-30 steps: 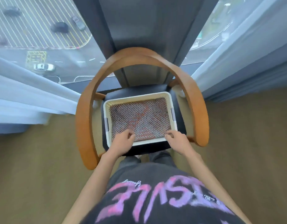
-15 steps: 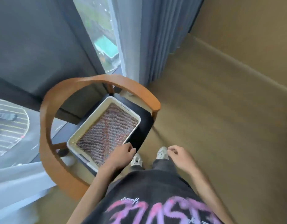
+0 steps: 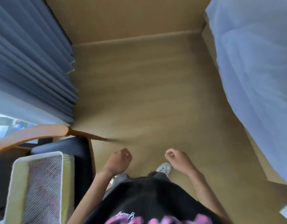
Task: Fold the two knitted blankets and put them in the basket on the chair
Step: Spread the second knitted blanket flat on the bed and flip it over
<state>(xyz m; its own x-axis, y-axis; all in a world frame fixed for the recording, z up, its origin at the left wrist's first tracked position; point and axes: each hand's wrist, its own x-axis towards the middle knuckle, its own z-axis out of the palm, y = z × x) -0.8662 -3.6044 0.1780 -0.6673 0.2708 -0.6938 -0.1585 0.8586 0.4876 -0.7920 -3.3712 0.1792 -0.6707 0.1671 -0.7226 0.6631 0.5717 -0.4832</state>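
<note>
At the lower edge a black shirt (image 3: 147, 199) is seen. Large pink letters (image 3: 155, 221) on it are cut off by the frame and cannot be read. Above them a small white script (image 3: 125, 215), seen upside down and blurred, appears to read "young".

The left hand (image 3: 118, 161) is held out in front with its fingers curled into the palm; nothing is held or touched by it. The right hand (image 3: 177, 159) is curled likewise, thumb laid against the forefinger, and is also empty. The two hands are well apart. Just beside the right hand, lower down, the toe of a white shoe (image 3: 163, 167) is shown.

To the left the basket (image 3: 18, 175) is found on the chair (image 3: 71, 146), cut off at the bottom edge. A knitted blanket (image 3: 44, 188), reddish and grey, is laid flat inside it. Because of motion blur it cannot be told whether one blanket or two are there. Neither hand is in touch with the basket.

The curved wooden armrest (image 3: 34, 135) is seen beyond the basket, partly cut off at the left. A sliver of window (image 3: 7, 125) is visible behind it, its contents too blurred to make out.

Further off, tan floor (image 3: 147, 94) is spread out, bounded by pleated grey-blue curtains (image 3: 26, 62) at left, pale bedding (image 3: 256, 62) at right and a tan wall (image 3: 123, 16) at the far end.
</note>
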